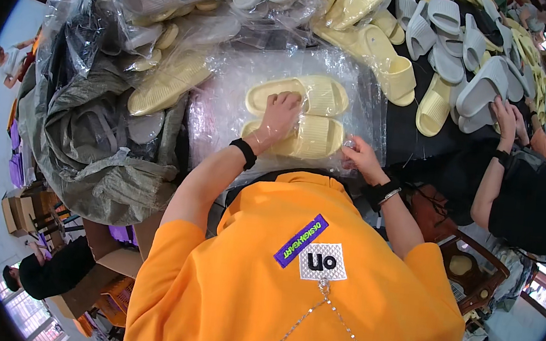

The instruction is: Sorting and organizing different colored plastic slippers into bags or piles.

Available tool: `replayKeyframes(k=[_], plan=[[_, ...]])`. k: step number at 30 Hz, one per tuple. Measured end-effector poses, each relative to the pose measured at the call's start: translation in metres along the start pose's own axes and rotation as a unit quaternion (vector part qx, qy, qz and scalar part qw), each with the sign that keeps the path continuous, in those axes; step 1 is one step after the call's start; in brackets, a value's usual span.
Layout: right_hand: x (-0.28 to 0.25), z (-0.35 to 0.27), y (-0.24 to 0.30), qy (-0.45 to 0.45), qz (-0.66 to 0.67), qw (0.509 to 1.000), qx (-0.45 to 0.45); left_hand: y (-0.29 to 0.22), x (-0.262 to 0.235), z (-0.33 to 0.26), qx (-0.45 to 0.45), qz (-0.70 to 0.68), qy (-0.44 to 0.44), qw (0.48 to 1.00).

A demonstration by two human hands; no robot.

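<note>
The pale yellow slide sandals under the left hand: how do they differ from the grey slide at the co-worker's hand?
The yellow pair is pale yellow; the grey slide is grey.
The yellow pair lies side by side, with clear plastic around it; the grey slide lies among other loose slides.
The person's left hand is on the yellow pair; a co-worker's hand is at the grey slide.
Both are plain-coloured.

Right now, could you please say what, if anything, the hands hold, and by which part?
Left hand lies over the yellow slippers, grip unclear; right hand seems to pinch clear plastic near their toes.
</note>
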State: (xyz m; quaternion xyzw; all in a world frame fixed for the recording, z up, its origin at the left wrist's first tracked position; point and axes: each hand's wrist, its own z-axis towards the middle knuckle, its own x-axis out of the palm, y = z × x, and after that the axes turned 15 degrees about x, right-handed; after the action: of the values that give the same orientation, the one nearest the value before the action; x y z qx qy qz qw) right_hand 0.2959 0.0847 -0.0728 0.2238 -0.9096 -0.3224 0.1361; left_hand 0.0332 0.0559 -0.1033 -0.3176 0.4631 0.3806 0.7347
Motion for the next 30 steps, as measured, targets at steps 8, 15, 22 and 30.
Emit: replayKeyframes(k=[8, 15, 22, 30], plan=[[-0.018, 0.021, -0.012, -0.082, 0.010, 0.996, -0.031, 0.021, -0.046, -0.051, -0.075, 0.014, 0.039, 0.996], [-0.026, 0.018, 0.001, -0.057, -0.031, 0.997, 0.040, 0.055, -0.091, -0.144, -0.212, 0.089, 0.052, 0.972], [-0.027, 0.013, 0.005, -0.035, -0.035, 0.998, 0.036, 0.051, -0.150, -0.146, -0.372, -0.255, -0.173, 0.876], [0.003, 0.029, 0.017, -0.055, -0.052, 0.994, -0.078, 0.071, -0.185, -0.138, -0.345, -0.518, -0.357, 0.696]])
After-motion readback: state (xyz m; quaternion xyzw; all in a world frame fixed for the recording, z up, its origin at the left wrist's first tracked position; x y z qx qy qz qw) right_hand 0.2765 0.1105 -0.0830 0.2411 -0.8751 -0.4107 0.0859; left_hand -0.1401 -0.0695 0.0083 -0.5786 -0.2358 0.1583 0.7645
